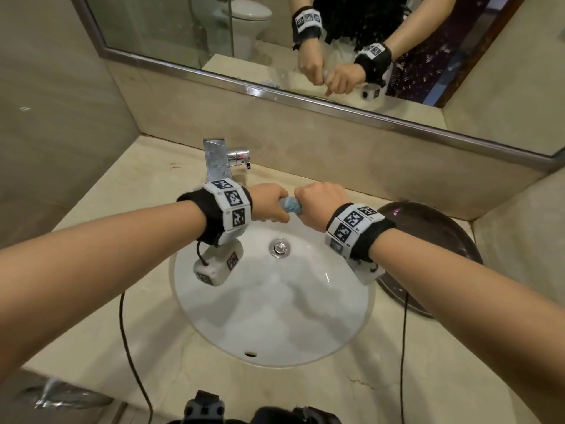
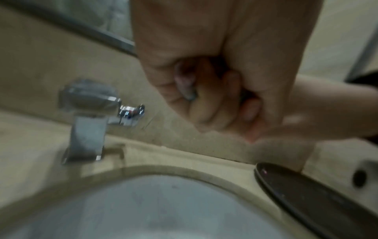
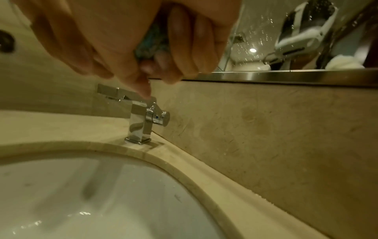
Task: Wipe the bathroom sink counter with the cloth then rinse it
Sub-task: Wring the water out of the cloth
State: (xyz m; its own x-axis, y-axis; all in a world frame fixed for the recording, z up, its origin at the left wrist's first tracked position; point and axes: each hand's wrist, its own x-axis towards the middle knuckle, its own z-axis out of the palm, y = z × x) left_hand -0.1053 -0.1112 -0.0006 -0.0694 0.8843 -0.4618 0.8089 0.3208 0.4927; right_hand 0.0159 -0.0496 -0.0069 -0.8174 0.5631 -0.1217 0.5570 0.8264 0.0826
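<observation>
A: The left hand [image 1: 269, 201] is a fist, fingers curled tight round one end of the cloth [image 1: 292, 205]. The right hand [image 1: 321, 206] is clamped on the other end.

B: So both grip it at once?

A: Yes. The hands sit knuckle to knuckle, and only a short blue twist of cloth shows between them. The right wrist view shows blue fabric bunched inside that fist; the left wrist view is blurred, but the fingers there are plainly curled in.

B: Where is the cloth, relative to the basin?

A: Held up in the air over the back part of the sink [image 1: 321, 341], in front of the tap [image 1: 218, 162] and just to its right. It touches neither.

B: Anything in the sink?

A: The white bowl looks wet, with glints of water on its wall in the right wrist view. A chrome drain plug [image 1: 278, 247] sits in the bottom, below the hands. An overflow hole shows at the near wall. Whether water stands in it, I cannot tell.

B: And the counter [image 1: 146, 185]?

A: Beige stone around the bowl. A dark round dish [image 1: 443, 237] rests on it to the right of the sink; I cannot make out anything in it. The mirror [image 1: 183, 35] behind reflects both fists.
</observation>
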